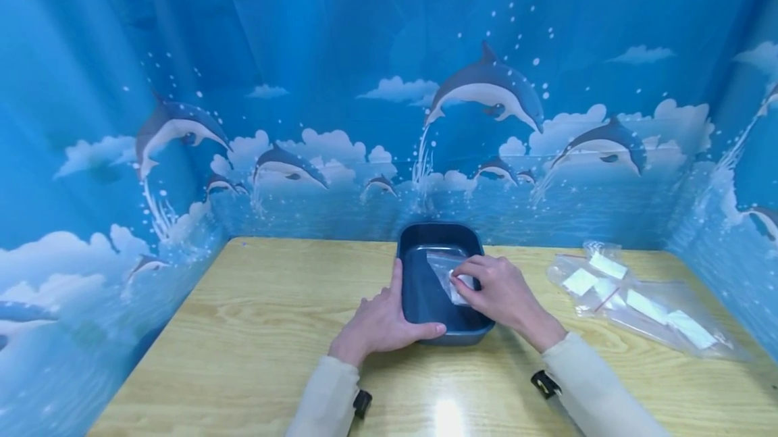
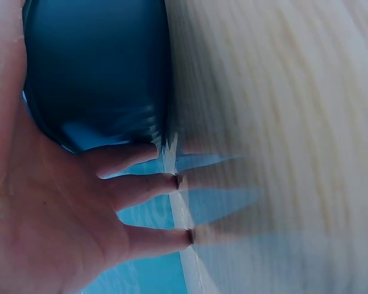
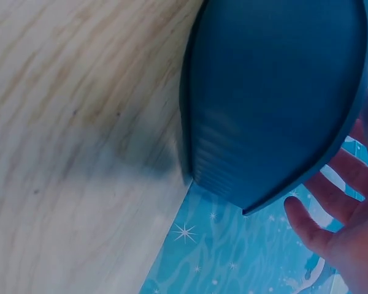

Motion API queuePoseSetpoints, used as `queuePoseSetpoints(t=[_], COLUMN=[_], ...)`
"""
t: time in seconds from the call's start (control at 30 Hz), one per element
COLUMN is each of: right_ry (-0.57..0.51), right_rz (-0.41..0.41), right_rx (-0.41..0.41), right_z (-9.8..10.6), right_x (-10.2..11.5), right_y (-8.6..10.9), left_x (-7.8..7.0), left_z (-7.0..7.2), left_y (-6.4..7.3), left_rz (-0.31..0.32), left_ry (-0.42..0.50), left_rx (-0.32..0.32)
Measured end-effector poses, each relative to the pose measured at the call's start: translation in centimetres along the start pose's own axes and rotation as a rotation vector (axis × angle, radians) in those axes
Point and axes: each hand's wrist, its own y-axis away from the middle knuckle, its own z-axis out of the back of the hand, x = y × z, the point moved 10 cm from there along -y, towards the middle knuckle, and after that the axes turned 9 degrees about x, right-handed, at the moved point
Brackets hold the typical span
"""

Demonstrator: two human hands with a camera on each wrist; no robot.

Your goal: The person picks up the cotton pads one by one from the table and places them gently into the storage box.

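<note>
A dark blue-grey plastic bin [image 1: 425,312] stands on the table. My left hand [image 1: 385,319] rests against it, its fingers along the left wall and its thumb over the near rim. The left wrist view shows straight, spread fingers [image 2: 144,184] beside the bin wall [image 2: 98,61]. Over the bin's right side, my right hand [image 1: 501,288] pinches a clear zip bag [image 1: 442,267] with a white piece in it. The bag hangs over the bin's inside. In the right wrist view, the bin's outer wall [image 3: 276,92] covers the bag, and only part of the right hand [image 3: 349,226] shows.
Several clear zip bags [image 1: 653,319] with white pieces lie in an overlapping pile on the right of the wooden table [image 1: 273,309]. A blue dolphin-print curtain [image 1: 340,86] stands behind the table and along its sides.
</note>
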Motion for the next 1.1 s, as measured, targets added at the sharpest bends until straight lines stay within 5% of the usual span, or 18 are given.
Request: queuePoseSetpoints(t=[0.77,1.1], right_ry=[0.045,0.119], right_rz=[-0.041,-0.206], right_rx=[0.017,0.178], right_z=[0.0,-0.4], right_x=[-0.1,-2.2], right_y=[0.2,1.1], left_x=[-0.1,-0.2], left_z=[0.2,0.2], left_y=[0.1,0.3], left_rz=[-0.015,-0.018], left_ry=[0.014,0.008], left_rx=[-0.012,-0.007])
